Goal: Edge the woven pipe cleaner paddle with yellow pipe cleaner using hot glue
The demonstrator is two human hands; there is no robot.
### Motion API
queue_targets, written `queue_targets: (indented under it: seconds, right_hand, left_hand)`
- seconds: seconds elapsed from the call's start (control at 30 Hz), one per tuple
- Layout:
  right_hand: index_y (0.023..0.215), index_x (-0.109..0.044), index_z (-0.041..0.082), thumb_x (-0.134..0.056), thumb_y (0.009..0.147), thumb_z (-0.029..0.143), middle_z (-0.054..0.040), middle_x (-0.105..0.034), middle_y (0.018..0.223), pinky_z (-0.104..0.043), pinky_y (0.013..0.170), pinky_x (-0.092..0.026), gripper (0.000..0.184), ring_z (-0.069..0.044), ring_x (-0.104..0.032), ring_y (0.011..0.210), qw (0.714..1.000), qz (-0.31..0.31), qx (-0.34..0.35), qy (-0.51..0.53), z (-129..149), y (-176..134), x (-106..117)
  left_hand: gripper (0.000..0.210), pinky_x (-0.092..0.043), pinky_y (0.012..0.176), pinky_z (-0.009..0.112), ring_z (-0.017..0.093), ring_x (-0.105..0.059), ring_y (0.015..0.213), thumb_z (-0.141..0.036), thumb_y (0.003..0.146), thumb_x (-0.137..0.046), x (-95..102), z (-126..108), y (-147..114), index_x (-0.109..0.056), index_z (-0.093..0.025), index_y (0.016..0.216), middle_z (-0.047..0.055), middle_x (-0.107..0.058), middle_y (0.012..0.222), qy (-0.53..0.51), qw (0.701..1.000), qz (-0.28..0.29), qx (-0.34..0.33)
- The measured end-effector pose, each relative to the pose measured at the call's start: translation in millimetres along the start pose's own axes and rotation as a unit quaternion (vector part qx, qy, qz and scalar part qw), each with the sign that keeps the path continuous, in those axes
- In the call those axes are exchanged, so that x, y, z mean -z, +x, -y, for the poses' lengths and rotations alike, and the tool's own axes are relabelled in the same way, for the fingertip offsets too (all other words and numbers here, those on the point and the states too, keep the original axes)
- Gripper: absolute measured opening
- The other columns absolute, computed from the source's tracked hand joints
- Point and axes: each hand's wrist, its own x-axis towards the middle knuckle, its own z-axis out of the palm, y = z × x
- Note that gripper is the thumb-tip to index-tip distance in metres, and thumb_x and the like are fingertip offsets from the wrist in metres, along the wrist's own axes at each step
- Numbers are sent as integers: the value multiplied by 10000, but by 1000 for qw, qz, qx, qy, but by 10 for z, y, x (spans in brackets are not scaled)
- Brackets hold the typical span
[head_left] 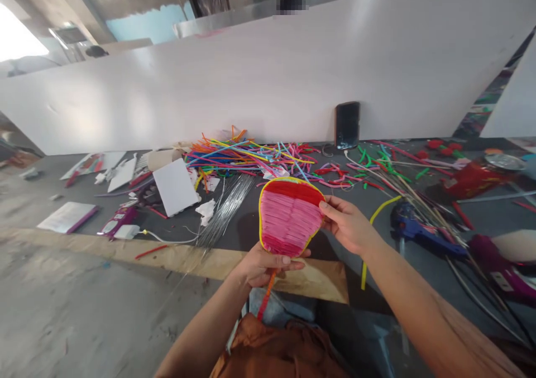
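A fan-shaped craft piece (291, 219) made of pipe cleaners is held up in front of me above the table's near edge. Its face is pink with red bands at top and bottom, edged in yellow, and an orange-red stem (266, 297) hangs below. My left hand (263, 265) grips it from underneath, thumb across the lower edge; some fingers are hidden behind. At the upper right edge, my right hand (345, 221) pinches the rim between thumb and fingers. Behind it lies a heap of coloured pipe cleaners (251, 154).
A phone (347, 124) leans on the white panel (268, 82). To the right are a blue glue gun (419, 230), a red can (481, 177) and a yellow pipe cleaner (371, 241). Clear thin sticks (230, 202), a white card (175, 187) and a purple device (119, 220) lie left.
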Motion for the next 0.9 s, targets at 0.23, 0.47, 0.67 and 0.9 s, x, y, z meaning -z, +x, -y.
queue_targets:
  seconds: [0.23,0.47,0.67,0.9]
  right_hand:
    - [758,-632,198,-836,583,405,43,-615,667,-249,592,-495,339,-100,-564,599,1000,-15,8,-15,121,139,166]
    - [788,-657,214,-753,683,497,38,-606,635,-251,586,-495,316,-98,-550,566,1000,28,5,8,139,212,205]
    - [800,-680,177,-803,647,387,-2,-656,708,-275,645,-517,287,-116,-606,627,998,60,-12,0,146,155,178]
    - [785,-681,169,-818,627,359,16,-668,703,-249,632,-514,282,-106,-613,640,999,39,4,-3,127,188,143]
  left_hand:
    - [367,-563,689,257,190,-706,850,-221,763,-749,53,100,-125,-620,-139,1096,159,-682,1107,31,998,26,41]
    - [323,-534,625,233,123,-673,671,-269,749,-765,22,249,-121,-636,-146,1018,129,-707,1025,50,998,-24,35]
    - [342,-523,627,247,117,-662,652,-277,716,-792,-6,250,-116,-636,-151,994,108,-703,1003,44,998,-42,35]
    - [346,-515,602,259,118,-646,602,-306,693,-805,-64,256,-113,-638,-140,946,108,-710,964,55,997,-41,25]
